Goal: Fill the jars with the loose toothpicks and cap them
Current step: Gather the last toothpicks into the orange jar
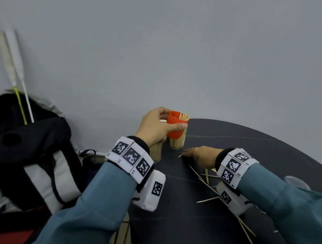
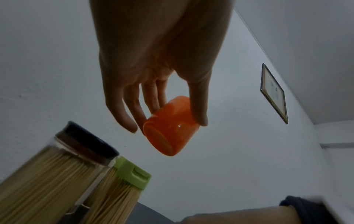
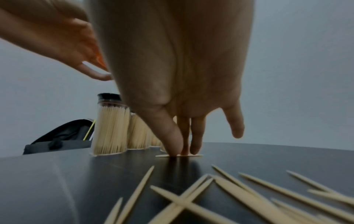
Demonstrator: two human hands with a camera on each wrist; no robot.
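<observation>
My left hand grips an orange cap, tilted, just above an uncapped clear jar packed with toothpicks. In the left wrist view the thumb and fingers hold the orange cap by its sides. A black-capped jar and a green-capped jar stand below it, both full. My right hand is down on the dark table; its thumb and forefinger pinch a single toothpick lying flat. Several loose toothpicks lie scattered nearer to me.
The jars stand in a tight group near the round table's far left edge, close to the grey wall. A black and white backpack and two thin rods lean against the wall at the left. A framed picture hangs on the wall.
</observation>
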